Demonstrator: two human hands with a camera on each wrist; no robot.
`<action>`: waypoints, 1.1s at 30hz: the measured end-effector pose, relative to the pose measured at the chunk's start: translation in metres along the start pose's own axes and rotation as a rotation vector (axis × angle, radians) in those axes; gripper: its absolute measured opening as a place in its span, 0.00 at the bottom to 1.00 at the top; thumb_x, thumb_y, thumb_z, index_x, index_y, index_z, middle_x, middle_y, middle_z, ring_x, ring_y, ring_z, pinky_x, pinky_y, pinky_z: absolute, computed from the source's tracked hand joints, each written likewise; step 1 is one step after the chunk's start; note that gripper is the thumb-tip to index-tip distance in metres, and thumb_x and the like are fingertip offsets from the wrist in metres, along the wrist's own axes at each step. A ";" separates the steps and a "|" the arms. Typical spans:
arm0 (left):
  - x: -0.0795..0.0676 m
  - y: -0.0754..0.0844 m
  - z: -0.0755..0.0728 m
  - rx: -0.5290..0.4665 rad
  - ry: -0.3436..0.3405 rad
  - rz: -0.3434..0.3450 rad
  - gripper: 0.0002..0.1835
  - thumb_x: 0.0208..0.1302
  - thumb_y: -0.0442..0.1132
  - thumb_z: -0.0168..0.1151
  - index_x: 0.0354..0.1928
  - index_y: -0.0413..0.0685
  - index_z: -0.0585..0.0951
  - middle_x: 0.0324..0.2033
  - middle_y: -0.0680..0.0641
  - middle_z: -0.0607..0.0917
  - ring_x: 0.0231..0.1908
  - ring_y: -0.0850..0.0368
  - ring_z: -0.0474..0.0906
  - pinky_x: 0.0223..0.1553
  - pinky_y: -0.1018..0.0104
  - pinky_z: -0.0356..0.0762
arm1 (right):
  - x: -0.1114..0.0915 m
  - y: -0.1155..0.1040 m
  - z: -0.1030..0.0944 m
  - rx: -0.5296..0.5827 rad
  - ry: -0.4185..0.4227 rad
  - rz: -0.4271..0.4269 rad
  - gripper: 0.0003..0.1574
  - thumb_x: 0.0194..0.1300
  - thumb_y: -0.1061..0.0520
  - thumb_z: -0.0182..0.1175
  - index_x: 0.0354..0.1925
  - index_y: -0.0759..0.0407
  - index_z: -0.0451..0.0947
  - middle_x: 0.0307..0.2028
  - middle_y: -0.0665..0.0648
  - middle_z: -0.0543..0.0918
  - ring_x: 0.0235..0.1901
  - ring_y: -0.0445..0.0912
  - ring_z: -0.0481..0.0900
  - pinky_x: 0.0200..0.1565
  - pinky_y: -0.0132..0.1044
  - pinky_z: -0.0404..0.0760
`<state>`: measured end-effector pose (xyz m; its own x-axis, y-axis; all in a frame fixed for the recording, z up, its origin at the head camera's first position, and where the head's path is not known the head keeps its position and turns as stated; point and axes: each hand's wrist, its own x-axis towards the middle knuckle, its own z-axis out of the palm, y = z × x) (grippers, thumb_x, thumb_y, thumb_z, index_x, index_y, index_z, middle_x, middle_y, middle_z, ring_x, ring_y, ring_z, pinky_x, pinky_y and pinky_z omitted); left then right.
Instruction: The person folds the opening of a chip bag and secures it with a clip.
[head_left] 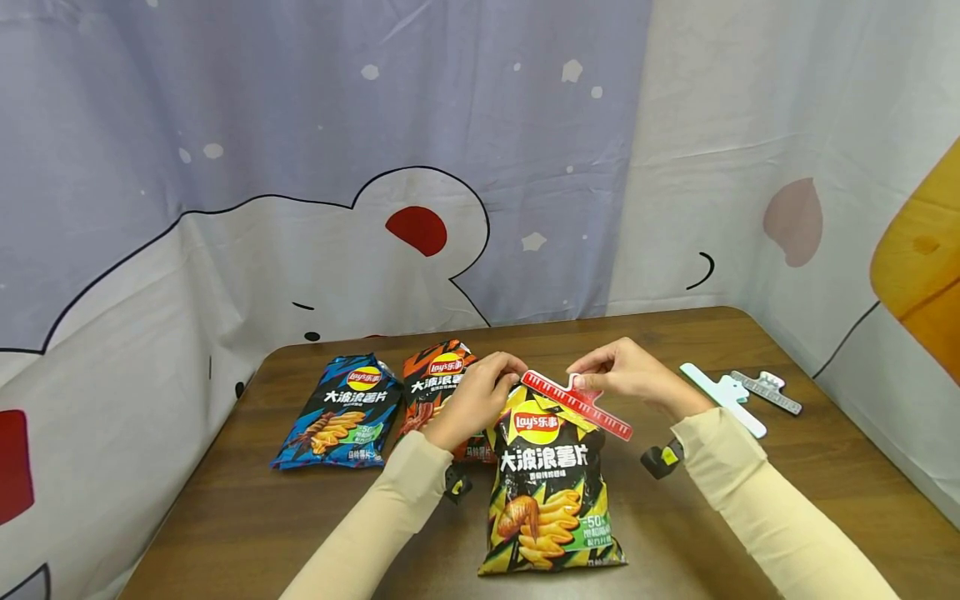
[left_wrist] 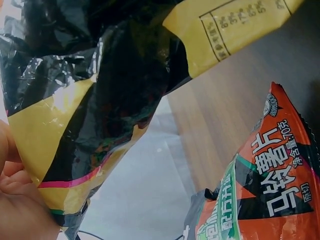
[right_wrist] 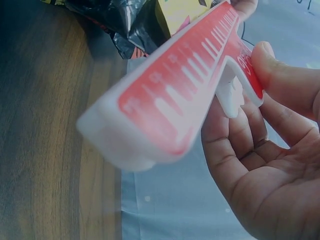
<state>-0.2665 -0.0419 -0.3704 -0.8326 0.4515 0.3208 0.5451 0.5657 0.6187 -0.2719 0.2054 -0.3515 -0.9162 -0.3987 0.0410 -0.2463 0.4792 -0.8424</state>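
A black-and-yellow chip bag stands out at the front of the table, its top edge raised. My left hand pinches the bag's upper left corner; in the left wrist view the bag's shiny back spreads past the fingers. A long red-and-white bag clip with ruler marks lies slantwise across the bag's top. My right hand pinches the clip's handle between thumb and fingers. In the right wrist view the clip reaches toward the camera, its far end close to the bag.
A blue chip bag and an orange chip bag lie to the left on the wooden table. A pale green clip and a grey clip lie at the right. A patterned curtain hangs behind.
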 end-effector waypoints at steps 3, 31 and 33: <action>0.001 0.000 0.001 0.010 0.005 0.008 0.09 0.73 0.34 0.50 0.47 0.46 0.79 0.42 0.49 0.81 0.33 0.60 0.73 0.36 0.68 0.72 | 0.000 0.001 0.000 0.004 -0.005 -0.002 0.18 0.61 0.61 0.65 0.45 0.74 0.81 0.32 0.63 0.88 0.27 0.43 0.84 0.32 0.37 0.82; 0.001 0.001 0.002 0.030 0.007 0.033 0.11 0.73 0.32 0.48 0.47 0.44 0.80 0.42 0.46 0.78 0.39 0.56 0.75 0.42 0.65 0.76 | 0.002 0.000 0.004 0.011 -0.031 0.023 0.19 0.61 0.58 0.66 0.46 0.72 0.82 0.35 0.64 0.88 0.27 0.43 0.85 0.34 0.38 0.82; 0.001 0.000 0.002 0.031 0.002 0.027 0.12 0.73 0.32 0.48 0.48 0.44 0.80 0.41 0.46 0.78 0.39 0.56 0.75 0.42 0.64 0.76 | 0.002 0.000 0.005 0.011 -0.034 0.030 0.19 0.61 0.58 0.65 0.46 0.72 0.82 0.35 0.64 0.88 0.27 0.43 0.85 0.36 0.40 0.83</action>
<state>-0.2673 -0.0404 -0.3718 -0.8176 0.4655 0.3390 0.5704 0.5741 0.5874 -0.2725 0.2006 -0.3539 -0.9118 -0.4105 -0.0026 -0.2149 0.4827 -0.8490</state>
